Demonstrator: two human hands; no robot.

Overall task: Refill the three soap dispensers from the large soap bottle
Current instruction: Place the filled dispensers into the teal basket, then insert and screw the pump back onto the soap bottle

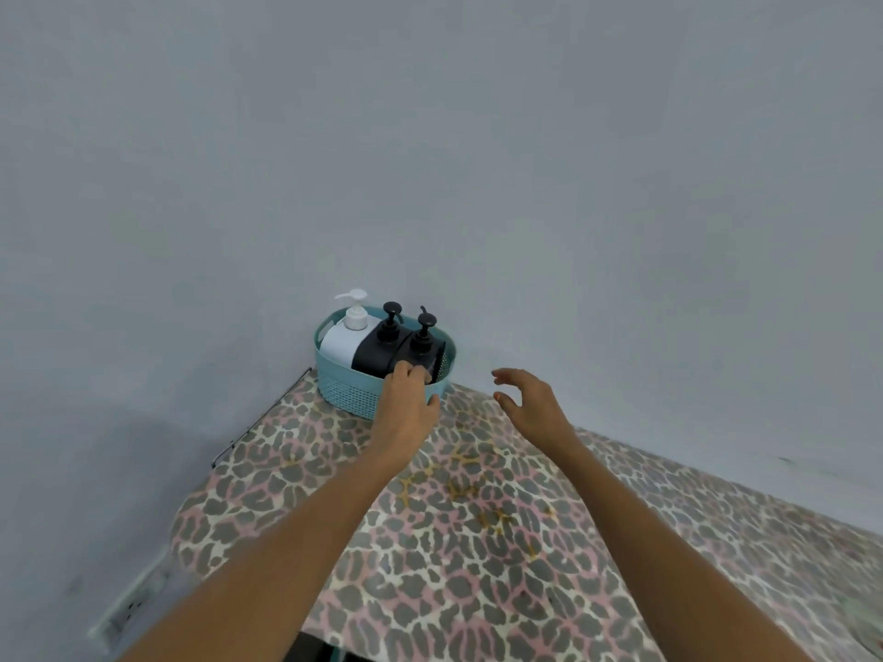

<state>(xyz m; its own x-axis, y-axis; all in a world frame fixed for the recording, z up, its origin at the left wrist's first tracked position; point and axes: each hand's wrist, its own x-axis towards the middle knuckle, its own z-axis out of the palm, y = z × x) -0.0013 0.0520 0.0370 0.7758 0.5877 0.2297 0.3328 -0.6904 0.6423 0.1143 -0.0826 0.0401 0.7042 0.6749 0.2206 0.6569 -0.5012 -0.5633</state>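
Dragging this teal perforated plastic basket [344, 389] by one edge is where I see trouble. My left hand [406, 394] grips only its near rim, fingers hooked inside and thumb on the outer wall, so a pull could tip it and topple the tall pumps. It could also snag on the leopard-print tablecloth [478, 542]. The basket sits at the table's far left corner against the grey wall [478, 160], so a sideways slip might send it off. My right hand [530, 403] hovers just right of it, fingers spread, holding nothing. Inside, upright and side by side, stand a white plastic pump dispenser [341, 344], a middle black pump dispenser [377, 351] and a right black pump dispenser [423, 348]. I cannot tell their fill levels, and no large soap bottle is in view.
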